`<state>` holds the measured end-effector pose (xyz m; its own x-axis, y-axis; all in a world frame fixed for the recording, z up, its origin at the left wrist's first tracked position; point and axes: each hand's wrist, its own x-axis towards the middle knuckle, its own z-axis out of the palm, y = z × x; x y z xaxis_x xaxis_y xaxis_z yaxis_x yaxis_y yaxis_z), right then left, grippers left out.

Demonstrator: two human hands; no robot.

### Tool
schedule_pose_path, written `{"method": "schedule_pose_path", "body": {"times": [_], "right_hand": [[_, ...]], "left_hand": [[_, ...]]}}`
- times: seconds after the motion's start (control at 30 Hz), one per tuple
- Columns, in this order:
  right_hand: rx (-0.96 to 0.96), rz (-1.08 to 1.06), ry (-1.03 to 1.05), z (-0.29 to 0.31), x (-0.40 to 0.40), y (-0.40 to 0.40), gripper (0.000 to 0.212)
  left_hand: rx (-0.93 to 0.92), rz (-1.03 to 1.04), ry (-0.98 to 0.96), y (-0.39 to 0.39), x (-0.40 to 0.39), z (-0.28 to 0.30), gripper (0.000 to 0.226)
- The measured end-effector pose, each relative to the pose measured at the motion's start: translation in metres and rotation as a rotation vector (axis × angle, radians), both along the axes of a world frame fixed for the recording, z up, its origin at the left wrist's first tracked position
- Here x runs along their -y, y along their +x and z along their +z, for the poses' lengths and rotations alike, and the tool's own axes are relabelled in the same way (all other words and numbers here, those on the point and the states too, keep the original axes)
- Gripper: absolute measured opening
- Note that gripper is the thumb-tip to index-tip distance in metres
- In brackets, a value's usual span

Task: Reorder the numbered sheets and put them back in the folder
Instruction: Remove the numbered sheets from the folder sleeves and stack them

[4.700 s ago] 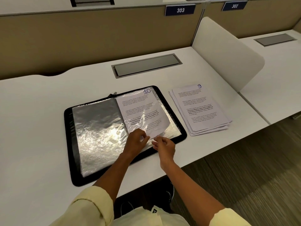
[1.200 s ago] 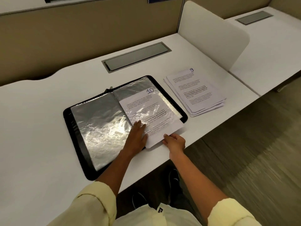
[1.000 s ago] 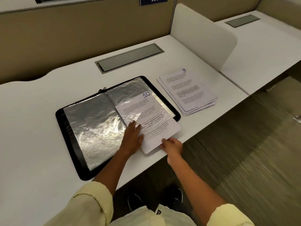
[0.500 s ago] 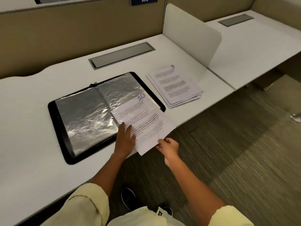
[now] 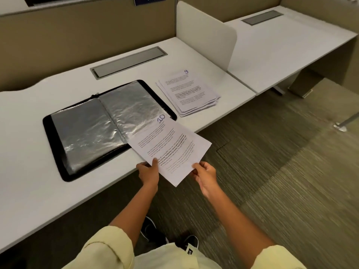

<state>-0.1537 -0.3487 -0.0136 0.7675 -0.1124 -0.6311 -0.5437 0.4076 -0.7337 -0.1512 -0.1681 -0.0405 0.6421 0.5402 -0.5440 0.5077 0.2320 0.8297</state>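
The black folder point(image 5: 56, 144) lies open on the white desk, its clear plastic sleeves showing. The sheet numbered 10 point(image 5: 171, 144) hangs past the desk's front edge, with only its top corner still over the folder's right sleeve. My left hand point(image 5: 148, 171) pinches the sheet's lower left edge, thumb on top. My right hand point(image 5: 205, 172) holds its lower right edge. A stack of several sheets point(image 5: 189, 92), with the one numbered 9 on top, lies on the desk to the right of the folder.
The white desk point(image 5: 29, 181) has a grey cable hatch point(image 5: 128, 62) behind the folder. A white divider panel point(image 5: 206, 33) stands at the desk's right end, with a second desk point(image 5: 281, 41) beyond it. Carpeted floor lies below my hands.
Sheet 10 has slid out of the right sleeve toward me. My left hand left the folder and took the sheet's edge; my right hand kept its hold. The view has drifted right.
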Motion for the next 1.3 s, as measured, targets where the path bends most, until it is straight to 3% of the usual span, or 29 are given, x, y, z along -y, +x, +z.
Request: {"method": "schedule_pose_path", "body": {"times": [0.1, 0.3, 0.63, 0.93, 1.1, 1.3], "right_hand": [[0.023, -0.032, -0.011, 0.002, 0.021, -0.01, 0.014], [0.021, -0.127, -0.027, -0.003, 0.061, -0.02, 0.011], [-0.001, -0.237, -0.009, -0.01, 0.097, -0.009, 0.013], [0.031, -0.274, -0.064, -0.008, 0.096, 0.06, 0.019], [0.026, -0.253, -0.096, -0.004, 0.087, 0.117, 0.02], [0.019, -0.247, -0.085, 0.002, 0.069, 0.182, 0.021]], "left_hand": [[0.051, -0.054, -0.129, -0.007, 0.02, -0.005, 0.045], [0.112, -0.19, -0.065, 0.007, 0.058, 0.008, 0.028], [0.246, -0.333, -0.031, 0.041, 0.085, 0.019, 0.032], [0.232, -0.298, 0.012, 0.115, 0.074, 0.009, 0.013], [0.248, -0.272, -0.043, 0.169, 0.068, 0.009, 0.023], [0.28, -0.293, -0.01, 0.231, 0.048, 0.012, 0.006]]}}
